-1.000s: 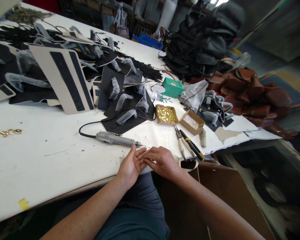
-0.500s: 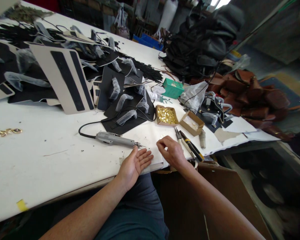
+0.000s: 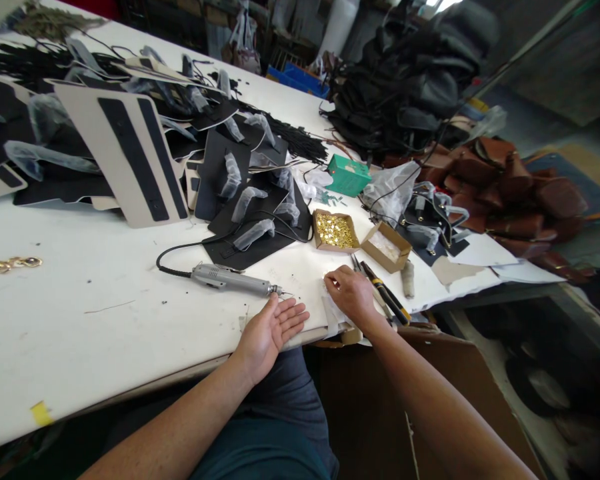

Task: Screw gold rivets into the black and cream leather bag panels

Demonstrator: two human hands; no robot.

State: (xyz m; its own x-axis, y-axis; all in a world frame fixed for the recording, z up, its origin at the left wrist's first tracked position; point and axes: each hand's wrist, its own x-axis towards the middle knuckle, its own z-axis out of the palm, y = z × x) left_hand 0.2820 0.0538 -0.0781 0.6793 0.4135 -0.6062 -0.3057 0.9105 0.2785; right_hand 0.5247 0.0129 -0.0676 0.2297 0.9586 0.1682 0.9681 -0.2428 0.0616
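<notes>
My left hand [image 3: 273, 330] rests palm up at the table's front edge, fingers stretched and nothing visible on the palm. Just beyond its fingertips lies a grey electric screwdriver [image 3: 235, 280] with its bit pointing right. My right hand [image 3: 351, 293] is closed, thumb and fingers pinched together low over the table; what they hold, if anything, is too small to make out. Beside it lie pliers with black and yellow handles [image 3: 387, 293]. Behind it stand a small box of gold-coloured metal pieces [image 3: 336, 230] and an open cardboard box [image 3: 386, 247] with pale contents.
Black panels with plastic-wrapped handles [image 3: 253, 200] are heaped at the left and middle. A green box [image 3: 349, 175] stands behind the small boxes. Black bags [image 3: 410, 87] and brown bags [image 3: 510, 187] are piled at the back right. Gold metal fittings [image 3: 17, 264] lie far left.
My right hand has moved slightly to the right, nearer the pliers, still pinched. My left hand stays palm up in almost the same place.
</notes>
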